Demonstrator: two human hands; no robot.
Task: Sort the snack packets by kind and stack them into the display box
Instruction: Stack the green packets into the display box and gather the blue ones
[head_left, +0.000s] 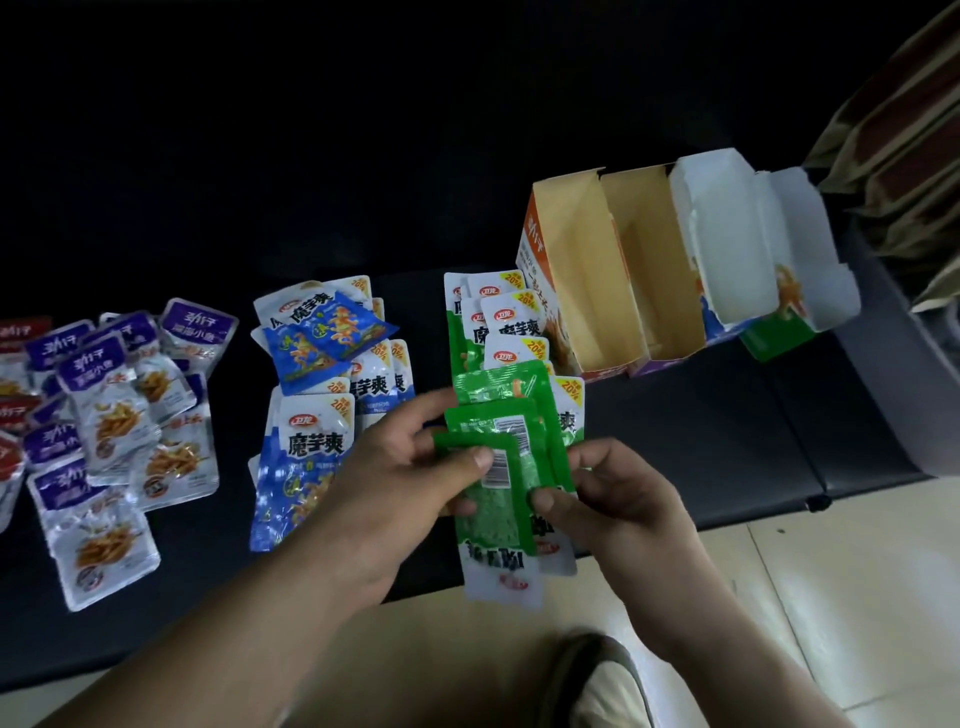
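Note:
My left hand (395, 467) and my right hand (618, 493) both pinch a fanned stack of green packets (501, 467), backs up, above the dark table's front edge. More green packets (511, 322) lie face up behind the stack. A pile of blue packets (322, 384) lies to the left of my left hand. Purple-and-silver packets (119, 431) are spread at the far left, with red ones (15, 410) at the frame's edge. The cardboard display box (587, 270) stands open at the right, its brown compartments showing nothing inside.
A second open box with a white lining (737, 249) stands next to the cardboard one. The dark table (727, 426) ends at a pale tiled floor (841, 597). My shoe (597, 675) shows at the bottom. Striped fabric (904, 145) hangs at the far right.

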